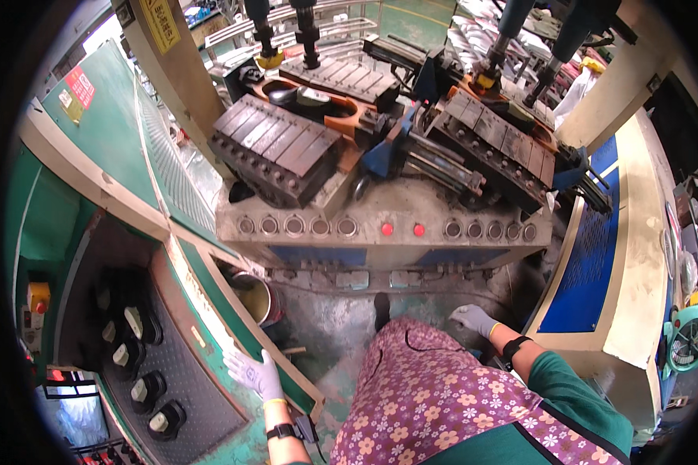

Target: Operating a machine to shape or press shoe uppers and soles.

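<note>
My left hand (257,377), in a pale glove, hovers with fingers spread beside the green edge of a conveyor machine on the left. Nothing is in it. On that machine's dark studded belt (190,370) stand several black shoes (165,419) with pale lasts in them, beyond the hand's reach as it stands. My right hand (474,318), also gloved, hangs at my right side over the floor. Its fingers are loosely stretched and it holds nothing visible.
Ahead stands a press machine (488,225) with a row of round buttons, two red ones among them. A dark shoe (312,98) lies between its metal blocks (275,143). A bucket (257,299) sits at left, a blue-panelled cabinet (585,271) and a green fan (690,337) at right.
</note>
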Demonstrator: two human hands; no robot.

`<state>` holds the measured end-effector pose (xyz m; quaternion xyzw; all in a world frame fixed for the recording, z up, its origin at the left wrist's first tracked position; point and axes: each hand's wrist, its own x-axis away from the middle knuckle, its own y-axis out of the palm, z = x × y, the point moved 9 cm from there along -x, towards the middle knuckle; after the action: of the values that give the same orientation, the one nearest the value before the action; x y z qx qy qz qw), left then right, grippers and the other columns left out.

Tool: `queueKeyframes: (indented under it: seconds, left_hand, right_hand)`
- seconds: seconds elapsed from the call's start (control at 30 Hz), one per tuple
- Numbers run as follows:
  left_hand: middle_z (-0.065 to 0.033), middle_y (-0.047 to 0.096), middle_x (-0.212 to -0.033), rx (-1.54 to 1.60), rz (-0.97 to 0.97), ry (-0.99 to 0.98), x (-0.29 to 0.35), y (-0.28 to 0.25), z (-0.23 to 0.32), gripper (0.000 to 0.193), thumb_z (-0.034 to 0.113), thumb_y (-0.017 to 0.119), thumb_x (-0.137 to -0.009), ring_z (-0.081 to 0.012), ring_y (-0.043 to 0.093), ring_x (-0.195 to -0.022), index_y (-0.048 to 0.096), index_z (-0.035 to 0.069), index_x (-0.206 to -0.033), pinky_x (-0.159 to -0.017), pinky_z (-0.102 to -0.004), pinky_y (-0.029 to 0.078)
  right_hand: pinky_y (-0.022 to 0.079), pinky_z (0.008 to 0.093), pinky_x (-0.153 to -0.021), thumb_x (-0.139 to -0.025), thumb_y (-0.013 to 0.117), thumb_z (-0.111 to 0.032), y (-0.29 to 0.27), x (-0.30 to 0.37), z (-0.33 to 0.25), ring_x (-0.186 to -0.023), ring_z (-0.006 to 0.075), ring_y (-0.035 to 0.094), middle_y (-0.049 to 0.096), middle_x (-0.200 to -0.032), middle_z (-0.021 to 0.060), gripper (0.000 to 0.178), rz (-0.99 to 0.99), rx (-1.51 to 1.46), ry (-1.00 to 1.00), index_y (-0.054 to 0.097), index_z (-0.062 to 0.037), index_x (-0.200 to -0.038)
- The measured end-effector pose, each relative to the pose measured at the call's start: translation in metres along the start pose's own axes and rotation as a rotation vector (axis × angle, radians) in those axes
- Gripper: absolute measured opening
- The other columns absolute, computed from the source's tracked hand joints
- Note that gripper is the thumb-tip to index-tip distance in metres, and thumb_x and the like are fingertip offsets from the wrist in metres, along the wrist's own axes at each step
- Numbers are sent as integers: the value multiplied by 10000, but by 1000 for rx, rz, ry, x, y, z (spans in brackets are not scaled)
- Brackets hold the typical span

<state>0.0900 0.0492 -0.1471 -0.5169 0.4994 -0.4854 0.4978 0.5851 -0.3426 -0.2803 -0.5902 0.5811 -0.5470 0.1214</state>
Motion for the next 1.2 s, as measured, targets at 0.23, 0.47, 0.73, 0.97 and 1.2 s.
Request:
queueKeyframes:
  seconds: [0.23,0.47,0.73,0.97,1.2]
  left_hand:
    - [-192,176,-1609,64,-78,-71,-60,-5,2,1066,438,750,-754,-355,174,-1483,181,-18,-1532,-1192,-483,177]
    - [-172,162,-1616,0,19,-110,-152,1,3,1015,443,727,-773,-327,176,-1488,212,6,-1529,-1204,-451,165]
    - [-215,373,-1494,61,-30,56,-153,-94,73,761,281,661,-845,-368,346,-1379,338,24,-1484,-1154,-456,284]
    - [-252,474,-1415,73,41,184,-145,-157,102,651,249,624,-883,-395,429,-1316,409,18,-1452,-1113,-473,348]
    - [-255,491,-1391,127,-62,184,-152,-162,113,595,216,585,-906,-382,446,-1295,422,-13,-1431,-1096,-469,361]
  right_hand:
    - [508,291,-784,-1019,513,-250,-229,-113,-205,-824,122,625,664,-894,27,278,304,-637,-399,635,-46,-1163]
    - [500,315,-827,-885,654,-195,-441,-258,-287,-913,158,617,644,-991,76,364,762,-844,-461,574,-19,-1193]
    - [525,396,-891,-697,679,-312,-500,-417,-240,-1068,359,656,667,-1123,261,581,608,-286,97,604,52,-1145]
    - [484,369,-870,-647,843,-267,-489,-502,-223,-1037,286,633,674,-1094,195,673,455,-568,-14,588,7,-1207]
    - [467,359,-975,-616,851,-346,-494,-512,-238,-1140,318,606,653,-1213,190,825,449,-341,-67,552,-37,-1321]
